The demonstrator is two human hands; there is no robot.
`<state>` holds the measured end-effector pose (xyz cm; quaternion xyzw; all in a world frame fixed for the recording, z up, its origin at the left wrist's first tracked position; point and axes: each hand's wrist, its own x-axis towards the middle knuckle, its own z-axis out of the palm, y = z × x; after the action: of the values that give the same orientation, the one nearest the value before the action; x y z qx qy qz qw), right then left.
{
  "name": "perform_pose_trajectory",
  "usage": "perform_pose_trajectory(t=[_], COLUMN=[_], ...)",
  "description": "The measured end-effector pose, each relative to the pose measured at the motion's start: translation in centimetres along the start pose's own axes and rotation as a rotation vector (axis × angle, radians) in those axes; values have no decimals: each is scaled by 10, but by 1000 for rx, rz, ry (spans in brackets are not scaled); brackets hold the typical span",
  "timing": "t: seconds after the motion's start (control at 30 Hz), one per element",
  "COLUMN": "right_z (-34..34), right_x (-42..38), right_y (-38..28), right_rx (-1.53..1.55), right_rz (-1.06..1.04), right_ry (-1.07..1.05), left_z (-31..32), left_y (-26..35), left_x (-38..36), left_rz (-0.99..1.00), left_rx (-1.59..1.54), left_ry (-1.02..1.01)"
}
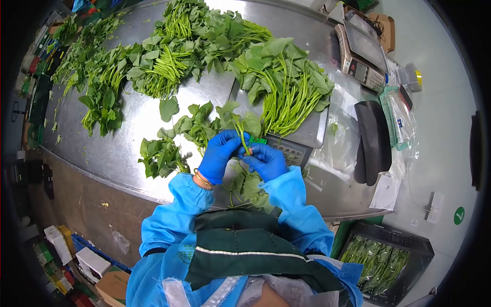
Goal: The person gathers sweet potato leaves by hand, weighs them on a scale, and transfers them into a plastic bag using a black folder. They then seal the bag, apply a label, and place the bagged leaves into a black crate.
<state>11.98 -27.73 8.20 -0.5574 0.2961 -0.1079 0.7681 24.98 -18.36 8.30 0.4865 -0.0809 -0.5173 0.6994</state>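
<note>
Over the dull steel worktop [128, 148], two blue-gloved hands meet: the left hand [219, 153] and right hand [266, 159] close their fingers on one slim bundle of green stems [242, 137]. One flat scale [307, 134] bears a leafy heap [286, 87].

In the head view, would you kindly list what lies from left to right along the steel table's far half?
Loose greens → bundled stems → greens piled on the scale → label printer → black tray.

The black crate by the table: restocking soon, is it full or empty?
Partly filled: the black crate holds bagged greens in a low layer.
</note>
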Motion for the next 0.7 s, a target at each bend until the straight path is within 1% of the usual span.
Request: perform_pose_trajectory(t=[0.03,0.1,0.13,0.2,0.23,0.27,0.33,0.37,0.4,0.47,0.53,0.57,0.6,0.63,0.67,0.7], right_z=[3,8,7,3,5,7,7,7,8,7,5,4,2,2,3,6], right_x=[-2,-7,-10,-17,-21,-27,-29,-26,-24,-18,-16,-15,-14,-15,-15,-15], right_y=[-3,-12,-15,-20,-19,-17,-19,-22,-23,-16,-8,-4,-1,3,7,11], right_rx=[2,-32,-30,-64,-64,-95,-123,-52,19,23,-104,-103,-225,-348,-348,-351], right_rz=[3,49,50,36,37,10,-15,10,32,14,-97,-96,-161,-223,-220,-227], right_ry=[-1,79,78,-121,-122,-97,-62,0,59,81,127,128,155,181,182,189], left_z=[0,-2,-6,-25,-36,-40,-47,-49,-51,-52,-52,-48,-43,-36,-27,-15], left_y=[-2,-7,-11,-22,-13,-12,-1,-5,-3,-9,-21,-27,-23,-13,-2,10], left_x=[0,0,4,16,19,16,7,4,-4,-25,-43,-50,-49,-46,-43,-41], left_rz=[-2,194,193,295,472,503,248,196,104,-73,-355,-240,-243,-157,-69,8], left_rx=[0,218,219,309,206,210,188,93,274,435,660,743,743,554,364,199], left_ry=[3,43,44,347,252,357,404,352,288,20,-322,-327,-329,-193,-56,-25])
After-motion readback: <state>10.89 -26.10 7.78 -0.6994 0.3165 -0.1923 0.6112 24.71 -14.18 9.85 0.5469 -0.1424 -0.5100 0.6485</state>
